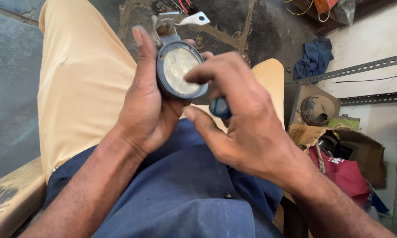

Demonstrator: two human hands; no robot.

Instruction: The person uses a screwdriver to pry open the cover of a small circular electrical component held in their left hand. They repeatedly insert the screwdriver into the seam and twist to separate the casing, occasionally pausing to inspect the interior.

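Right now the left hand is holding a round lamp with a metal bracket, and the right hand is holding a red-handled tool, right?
Not quite. The head view shows the tool handle in the right hand is dark blue, not red. The left hand does hold the round lamp with its metal bracket.

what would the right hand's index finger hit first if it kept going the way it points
The right hand points its index finger up and left, with the tip already at the pale lens of the round lamp that the left hand holds. The lens would come first; depth is unclear, so it may already be touching.
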